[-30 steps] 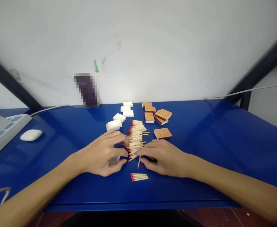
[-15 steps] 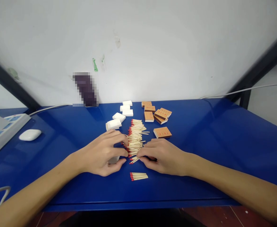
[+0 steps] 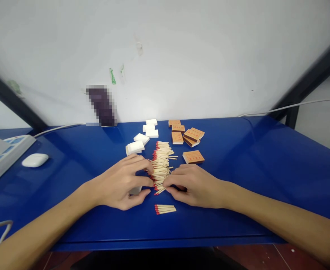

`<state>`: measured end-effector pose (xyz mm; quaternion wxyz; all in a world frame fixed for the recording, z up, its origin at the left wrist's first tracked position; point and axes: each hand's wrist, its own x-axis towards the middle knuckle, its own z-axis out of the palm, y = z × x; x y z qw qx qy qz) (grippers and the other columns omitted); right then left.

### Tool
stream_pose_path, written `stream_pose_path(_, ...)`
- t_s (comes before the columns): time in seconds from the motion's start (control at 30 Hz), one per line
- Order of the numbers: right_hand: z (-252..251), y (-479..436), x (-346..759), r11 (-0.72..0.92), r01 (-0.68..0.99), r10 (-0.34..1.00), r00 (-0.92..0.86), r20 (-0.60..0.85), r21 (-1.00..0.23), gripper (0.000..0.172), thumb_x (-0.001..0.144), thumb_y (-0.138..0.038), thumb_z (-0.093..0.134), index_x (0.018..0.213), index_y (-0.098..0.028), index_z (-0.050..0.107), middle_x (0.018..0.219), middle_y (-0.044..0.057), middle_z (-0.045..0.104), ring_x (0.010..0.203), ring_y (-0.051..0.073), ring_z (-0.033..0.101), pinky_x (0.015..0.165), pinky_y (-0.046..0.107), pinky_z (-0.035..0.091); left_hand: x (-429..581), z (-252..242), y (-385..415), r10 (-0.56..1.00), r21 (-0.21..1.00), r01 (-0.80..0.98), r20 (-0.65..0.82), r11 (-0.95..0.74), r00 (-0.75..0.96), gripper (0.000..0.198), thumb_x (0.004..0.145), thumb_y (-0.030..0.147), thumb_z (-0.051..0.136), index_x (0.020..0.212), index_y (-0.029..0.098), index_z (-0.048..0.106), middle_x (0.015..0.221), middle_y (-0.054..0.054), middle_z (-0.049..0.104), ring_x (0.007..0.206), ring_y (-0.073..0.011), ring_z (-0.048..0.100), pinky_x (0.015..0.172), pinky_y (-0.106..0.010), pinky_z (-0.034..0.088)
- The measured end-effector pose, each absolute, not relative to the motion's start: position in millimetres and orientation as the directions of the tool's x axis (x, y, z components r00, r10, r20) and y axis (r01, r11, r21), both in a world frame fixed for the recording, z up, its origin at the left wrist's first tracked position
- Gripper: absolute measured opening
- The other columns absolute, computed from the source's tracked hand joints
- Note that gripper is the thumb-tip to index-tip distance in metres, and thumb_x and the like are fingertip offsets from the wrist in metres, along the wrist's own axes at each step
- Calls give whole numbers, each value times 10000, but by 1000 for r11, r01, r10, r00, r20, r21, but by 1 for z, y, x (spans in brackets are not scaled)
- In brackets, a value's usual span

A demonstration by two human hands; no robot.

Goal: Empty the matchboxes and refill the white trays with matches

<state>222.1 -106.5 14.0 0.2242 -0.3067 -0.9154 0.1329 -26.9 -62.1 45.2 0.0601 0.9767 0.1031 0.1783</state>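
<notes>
Match pile: a long heap of matches [image 3: 161, 165] lies on the bench [image 3: 238, 221] between the two hands, red heads mostly to the left, plain ends to the right.
Left hand: the left hand [image 3: 125, 182] arches at the head side, thumb well apart from the forefinger, fingers curled with nothing pinched between them; their tips are at the red heads.
White piece: a white piece [image 3: 136, 190] shows under the left palm; whether the palm touches it I cannot tell.
Right hand: the right hand [image 3: 197, 186] has thumb and forefinger closed at the plain end of the front match [image 3: 160, 191], apparently pinching it.
Counted-off row: a small neat row of matches [image 3: 165, 209] lies nearer the person, apart from the heap, heads left.
Handling: best to grip by the plain end and draw lightly, so neighbours are not dragged along; the left fingertips make a good stop for squaring the heads.
Risk: a hard pull or sideways sweep could roll matches across the heap or into the tidy row.
Boxes: white boxes [image 3: 135, 147] lie beyond the left hand, orange boxes [image 3: 193, 157] beyond the right.
</notes>
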Motion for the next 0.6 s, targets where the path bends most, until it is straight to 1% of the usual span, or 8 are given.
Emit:
stream_pose_path(0.27, 12, -107, 223, 783, 489, 612, -716, 336, -386, 164, 910, -148, 537, 902, -183, 697, 668, -23, 631, 588, 114, 481, 658, 258, 355, -25, 45, -62, 210, 150, 169, 326, -974, 922, 202, 861, 199, 599, 1025, 221, 715, 1028, -68, 616, 911, -203, 549, 880, -393, 424)
stream_pose_path(0.37, 12, -107, 223, 777, 501, 620, -715, 323, -381, 174, 913, -152, 532, 890, -183, 702, 684, -14, 651, 598, 119, 503, 656, 262, 361, -25, 44, -62, 209, 144, 171, 317, -975, 925, 217, 858, 206, 601, 1046, 226, 709, 1020, -68, 605, 904, -205, 540, 898, -403, 410)
stream_pose_path(0.5, 14, -106, 222, 770, 506, 627, -713, 314, -389, 174, 913, -145, 531, 872, -181, 697, 720, -4, 680, 626, 123, 540, 666, 265, 373, -25, 43, -62, 210, 135, 177, 299, -975, 931, 207, 857, 220, 601, 1030, 229, 716, 991, -62, 583, 889, -203, 523, 917, -412, 393)
stream_pose_path(0.6, 14, -106, 221, 775, 502, 622, -712, 326, -384, 169, 911, -141, 536, 862, -179, 693, 719, -4, 683, 623, 123, 540, 666, 265, 372, -24, 43, -63, 208, 121, 179, 295, -976, 933, 202, 861, 224, 593, 1018, 223, 720, 937, -53, 564, 862, -198, 515, 929, -419, 381)
